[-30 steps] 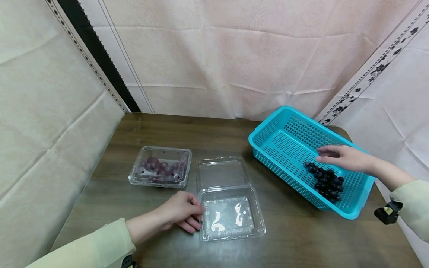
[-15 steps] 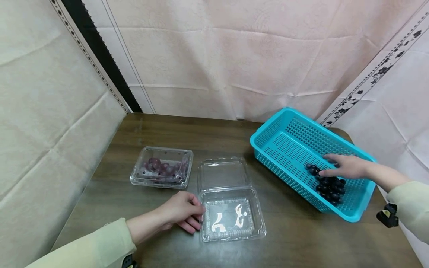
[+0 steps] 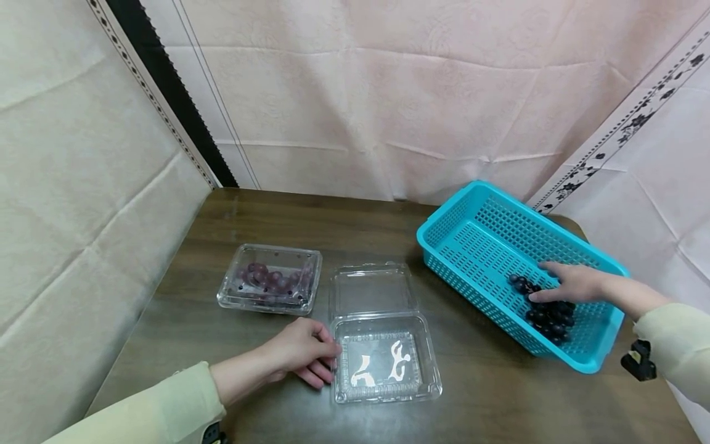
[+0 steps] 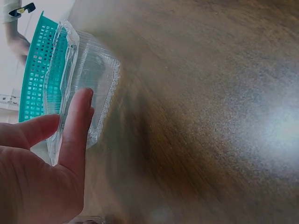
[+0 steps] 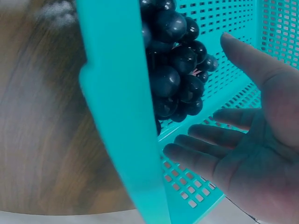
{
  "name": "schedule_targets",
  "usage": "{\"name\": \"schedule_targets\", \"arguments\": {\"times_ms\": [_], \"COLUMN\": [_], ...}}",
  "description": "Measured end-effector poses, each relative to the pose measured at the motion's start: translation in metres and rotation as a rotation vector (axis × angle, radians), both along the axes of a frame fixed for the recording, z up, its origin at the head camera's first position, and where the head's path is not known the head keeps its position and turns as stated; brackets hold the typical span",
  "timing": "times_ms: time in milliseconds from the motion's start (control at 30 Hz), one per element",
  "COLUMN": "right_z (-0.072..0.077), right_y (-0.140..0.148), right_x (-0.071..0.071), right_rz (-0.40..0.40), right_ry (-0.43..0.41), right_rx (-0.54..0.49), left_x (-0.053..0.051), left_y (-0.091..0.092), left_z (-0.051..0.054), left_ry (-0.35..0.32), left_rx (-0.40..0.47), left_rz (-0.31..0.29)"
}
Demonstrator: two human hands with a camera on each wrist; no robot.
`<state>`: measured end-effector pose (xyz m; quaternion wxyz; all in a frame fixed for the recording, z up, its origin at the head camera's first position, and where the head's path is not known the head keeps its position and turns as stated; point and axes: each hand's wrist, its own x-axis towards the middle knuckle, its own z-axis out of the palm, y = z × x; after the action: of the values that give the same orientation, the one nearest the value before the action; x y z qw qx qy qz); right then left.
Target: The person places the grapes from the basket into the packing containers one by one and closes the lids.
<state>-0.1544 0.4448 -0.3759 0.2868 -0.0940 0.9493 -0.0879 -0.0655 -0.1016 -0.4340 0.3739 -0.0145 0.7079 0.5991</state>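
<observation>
My left hand (image 3: 304,350) pinches the left rim of a clear plastic clamshell container (image 3: 383,364), which lies with its lid folded back on the table. In the left wrist view the thumb and index finger (image 4: 77,126) stand on either side of that rim. Inside the turquoise basket (image 3: 471,271) my right hand (image 3: 579,283) reaches over a bunch of dark grapes (image 3: 549,317). Its thumb and fingers are spread in the right wrist view, beside the grapes (image 5: 175,70), with a gap between hand and fruit there. Part of the bunch is hidden by the basket wall in that view.
Left of the container with the raised lid stands a closed clear box (image 3: 269,280) holding reddish grapes. Everything sits on a brown wooden table (image 3: 333,228). Pale cloth (image 3: 388,111) hangs behind and at both sides.
The right hand has lowered into the basket, closer to the dark grapes, and its thumb and fingers have spread. My left hand stays at the container's rim.
</observation>
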Motion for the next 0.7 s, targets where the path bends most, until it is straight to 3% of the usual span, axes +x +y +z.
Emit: {"name": "schedule_targets", "arguments": {"times_ms": [200,400,700], "right_z": [-0.005,-0.015,-0.018], "right_y": [0.001,0.003,-0.007], "right_x": [-0.002,0.005,-0.003], "right_rz": [-0.003,-0.019,-0.033], "right_ry": [-0.013,-0.048,-0.098], "right_rx": [0.015,0.017,0.038], "left_x": [0.0,-0.001,-0.001], "left_y": [-0.001,0.001,-0.003], "left_z": [0.001,0.0,-0.003], "left_ry": [0.007,-0.001,-0.007], "left_rx": [0.002,0.001,-0.003], "left_rz": [-0.007,-0.023,-0.021]}}
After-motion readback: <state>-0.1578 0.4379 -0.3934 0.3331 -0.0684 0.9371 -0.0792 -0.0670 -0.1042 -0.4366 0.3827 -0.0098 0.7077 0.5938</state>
